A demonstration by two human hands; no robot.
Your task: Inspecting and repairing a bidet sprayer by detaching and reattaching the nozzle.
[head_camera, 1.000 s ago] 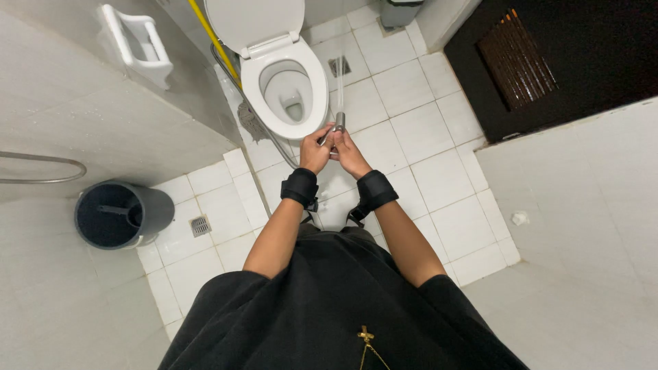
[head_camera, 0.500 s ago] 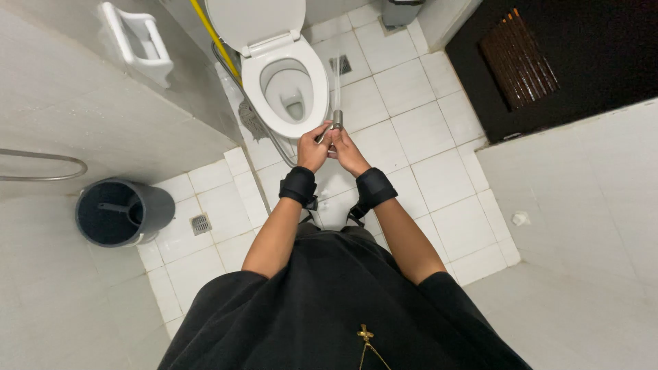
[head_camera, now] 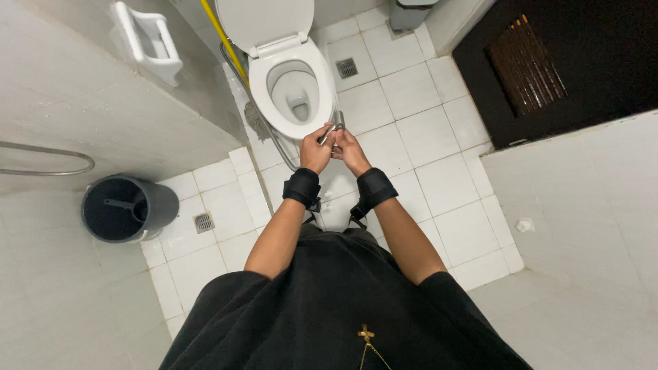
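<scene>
I look down at a white toilet (head_camera: 264, 103) with its lid up and the bowl showing. Both hands meet just in front of the bowl's near rim. My left hand (head_camera: 316, 149) and my right hand (head_camera: 350, 149) are closed together on a metal spray head (head_camera: 334, 125), whose silvery tip pokes up between the fingers. A metal hose (head_camera: 273, 140) curves from the wall past the toilet's left side toward the hands. Each wrist wears a black band.
A dark grey bucket (head_camera: 127, 209) with a scoop inside stands at the left by a floor drain (head_camera: 203, 222). A white paper holder (head_camera: 147, 41) and a metal rail (head_camera: 48, 161) are on the left wall. A dark door (head_camera: 555, 62) is at the right.
The hands have stayed together on the spray head with only slight shifts. The view has drifted a little.
</scene>
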